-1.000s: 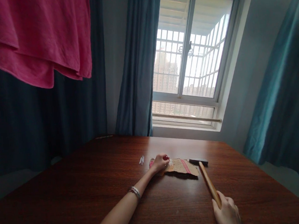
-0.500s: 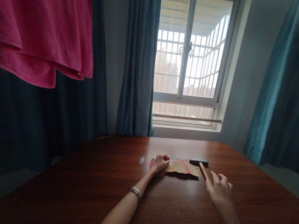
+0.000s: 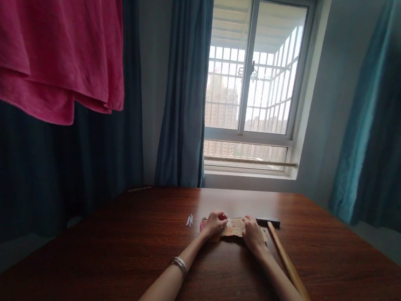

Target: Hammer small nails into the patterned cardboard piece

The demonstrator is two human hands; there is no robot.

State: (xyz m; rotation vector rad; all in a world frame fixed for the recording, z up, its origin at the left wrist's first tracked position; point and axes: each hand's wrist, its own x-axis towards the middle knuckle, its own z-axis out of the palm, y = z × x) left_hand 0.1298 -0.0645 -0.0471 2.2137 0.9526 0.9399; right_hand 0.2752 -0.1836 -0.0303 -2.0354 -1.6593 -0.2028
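Note:
A torn, speckled piece of cardboard [image 3: 233,227] with pink patches lies on the wooden table. Over its left part, my left hand [image 3: 217,224] is closed in a pinch, and what its fingertips hold is too small to make out. My right hand [image 3: 252,234] has its fingers curled on the right part of the cardboard, gripping it and covering much of that end. To the right lies a hammer, its black head [image 3: 268,223] just past the cardboard and its wooden handle [image 3: 283,255] running toward me beside my right forearm.
Several thin silvery nails [image 3: 189,221] lie left of the cardboard on the table [image 3: 151,229]. A pink cloth [image 3: 73,63] hangs at upper left. Behind the table are a blue curtain [image 3: 180,124] and a barred window [image 3: 252,94].
My right hand has let go of the hammer handle and moved left onto the cardboard. The hammer now lies on the table. My left hand stays pinched in its place.

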